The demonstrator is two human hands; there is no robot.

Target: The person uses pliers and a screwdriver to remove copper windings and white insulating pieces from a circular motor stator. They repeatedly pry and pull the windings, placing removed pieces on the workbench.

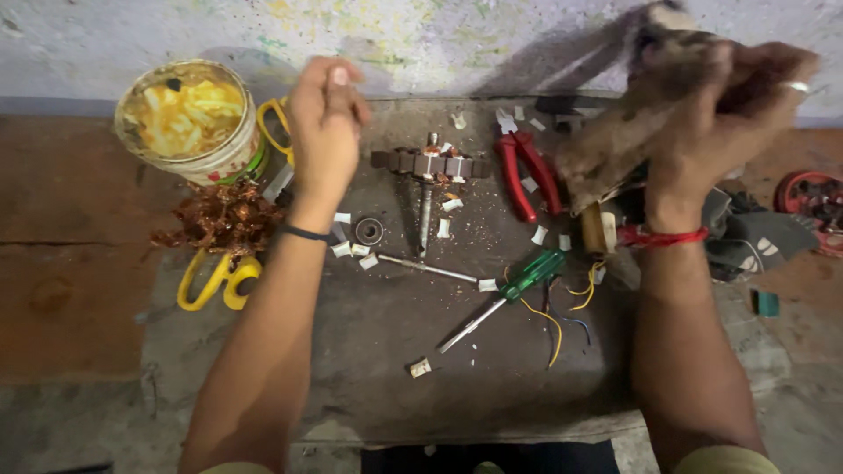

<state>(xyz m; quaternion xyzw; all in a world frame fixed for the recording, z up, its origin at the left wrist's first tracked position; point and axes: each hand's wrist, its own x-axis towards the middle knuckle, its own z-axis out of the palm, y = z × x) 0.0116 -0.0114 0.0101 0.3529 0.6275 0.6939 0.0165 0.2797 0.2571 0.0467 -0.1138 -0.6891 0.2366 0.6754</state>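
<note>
On a dusty grey mat [395, 351] spread over a worn floor, a person's two bare arms reach forward from the bottom of the view. The right hand [720, 114] is raised at the upper right, fingers closed around a crumpled brown rag [641, 132] — the rag is blurred, and it hangs from the fist down toward the mat's right edge. A ring shows on one finger and a red thread band [660, 236] circles that wrist. The left hand [327, 114] is lifted over the mat's upper left, fingers curled into a loose fist with the thumb on top; whether it has hold of anything cannot be told. A dark band sits on its wrist.

Between the hands lies a motor rotor [428, 167] with a steel shaft pointing toward the viewer. Just right of it are red-handled pliers [525, 174], and nearer the viewer a green-handled screwdriver [514, 294] lies at a slant beside loose yellow wires [549, 325]. A small round bearing [369, 231] rests near the left wrist, with bits of white paper scattered about.

At the far left stands a plastic tub [189, 118] of yellow scraps, a tangle of copper wire [219, 219] below it, and yellow-handled scissors [215, 279] beneath that.
</note>
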